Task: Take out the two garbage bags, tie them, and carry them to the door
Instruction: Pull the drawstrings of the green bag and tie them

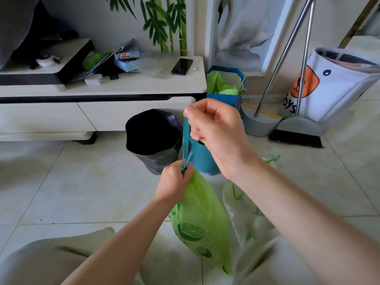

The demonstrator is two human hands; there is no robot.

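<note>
A green garbage bag [202, 223] printed with lime slices hangs low in the middle, above the floor. My left hand [174, 182] pinches its gathered neck. My right hand [213, 128] is above it, fingers closed on the teal drawstring [188, 149], which runs taut down to the neck. A second, clear white garbage bag [244, 214] with green drawstrings lies on the floor just to the right, partly behind my right forearm. Behind the hands stand an empty dark grey bin [152, 138] and a blue bin [202, 159], mostly hidden by my right hand.
A white TV cabinet [98, 87] with a phone [182, 66] and boxes runs along the left wall. A blue paper bag [225, 87], a broom [296, 136] with dustpan and a white toy bag [329, 87] stand at the back right. My knees fill the bottom edge.
</note>
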